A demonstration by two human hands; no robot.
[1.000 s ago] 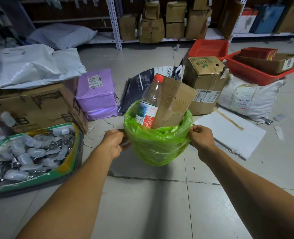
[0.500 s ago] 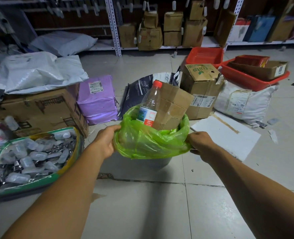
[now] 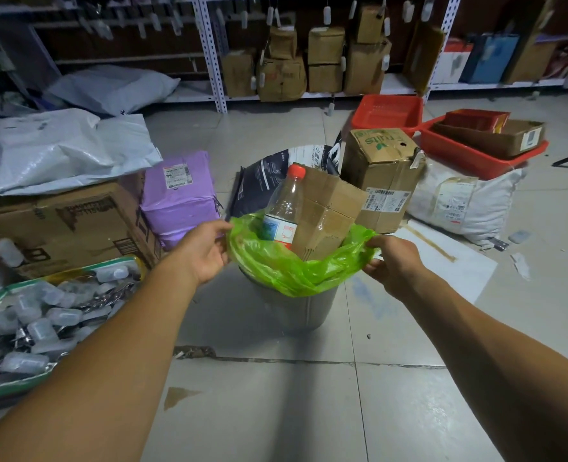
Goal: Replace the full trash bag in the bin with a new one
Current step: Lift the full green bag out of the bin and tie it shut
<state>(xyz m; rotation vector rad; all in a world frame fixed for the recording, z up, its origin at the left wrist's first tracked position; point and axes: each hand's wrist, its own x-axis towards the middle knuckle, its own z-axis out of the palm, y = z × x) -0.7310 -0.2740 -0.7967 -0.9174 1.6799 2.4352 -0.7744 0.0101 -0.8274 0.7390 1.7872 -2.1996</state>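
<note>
While the left hand [image 3: 200,253] and right hand [image 3: 394,261] pinch opposite edges of the green trash bag [image 3: 296,266], the bag sits in the grey bin [image 3: 304,310] — rim apparently freed. A plastic bottle [image 3: 284,206] and a cardboard box [image 3: 326,213] protrude — both upright.

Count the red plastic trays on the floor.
3: one by the shelf leg, a large one right of it, a smaller one nested inside that. Others may be hidden.

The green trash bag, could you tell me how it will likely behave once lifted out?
The green trash bag looks thin and floppy, likely sagging. The bottle and cardboard box stick out and may tip.
</note>
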